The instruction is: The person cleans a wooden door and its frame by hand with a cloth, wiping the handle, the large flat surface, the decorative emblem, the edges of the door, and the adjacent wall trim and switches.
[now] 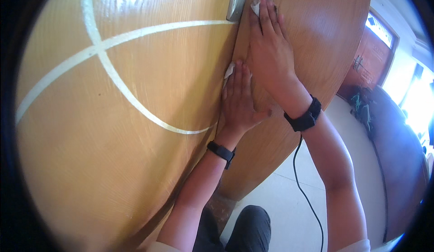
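Observation:
Before me stands a wooden door (142, 157) with curved white stripes and a metal handle plate (236, 4) at its edge. Beside it runs a wood-grain frame panel (315, 31). My right hand (273, 48) lies flat on this panel, right of the handle plate, its fingers over a white wipe (256, 6). Lower down, my left hand (237, 96) presses a second white wipe (229, 70) against the panel's edge by the door, thumb spread out. Most of each wipe is hidden under the fingers. Both wrists wear black bands.
A black cable (301, 184) hangs from the right wristband toward the pale floor (284, 214). My dark-trousered knee (251, 228) shows below. At right are a reddish door (368, 57), a long dark piece of furniture (396, 163) and a dark bundle (362, 111).

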Demonstrator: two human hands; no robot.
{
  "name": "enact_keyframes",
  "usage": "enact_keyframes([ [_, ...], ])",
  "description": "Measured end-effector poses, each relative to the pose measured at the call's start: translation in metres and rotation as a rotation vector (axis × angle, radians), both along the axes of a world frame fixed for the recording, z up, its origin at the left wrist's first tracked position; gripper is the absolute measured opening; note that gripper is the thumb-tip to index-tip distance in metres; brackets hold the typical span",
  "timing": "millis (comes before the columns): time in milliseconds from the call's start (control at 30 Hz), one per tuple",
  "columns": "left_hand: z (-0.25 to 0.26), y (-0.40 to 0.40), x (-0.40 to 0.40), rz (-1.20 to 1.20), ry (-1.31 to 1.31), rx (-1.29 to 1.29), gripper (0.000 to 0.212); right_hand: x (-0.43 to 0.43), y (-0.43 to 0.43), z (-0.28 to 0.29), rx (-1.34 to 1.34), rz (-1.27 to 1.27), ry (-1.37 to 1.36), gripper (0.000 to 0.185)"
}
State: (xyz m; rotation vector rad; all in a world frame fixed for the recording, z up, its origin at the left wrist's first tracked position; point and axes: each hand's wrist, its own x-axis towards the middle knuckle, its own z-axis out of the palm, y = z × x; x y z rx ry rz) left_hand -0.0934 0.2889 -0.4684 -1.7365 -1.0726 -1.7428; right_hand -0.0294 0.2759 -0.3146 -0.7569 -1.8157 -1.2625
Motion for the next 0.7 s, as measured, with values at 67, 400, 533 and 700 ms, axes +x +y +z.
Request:
enact_keyframes([
  [67,0.001,0.002,0.001,-0.012,-0.001,0.022,0.117,0.001,0.003,-0.004,-0.047,-0.006,-0.083,0.063],
  [400,-0.065,0.002,-0.005,-0.079,0.104,-0.045,0.11,0.003,-0.021,-0.054,-0.233,-0.102,-0.194,0.049],
  [533,-0.123,-0.013,-0.018,-0.124,0.123,-0.197,0.109,0.003,-0.026,-0.119,-0.408,-0.121,-0.294,0.051],
  [700,-0.191,-0.026,-0.018,-0.18,0.131,-0.287,0.107,0.013,-0.028,-0.211,-0.607,-0.017,-0.297,0.05],
])
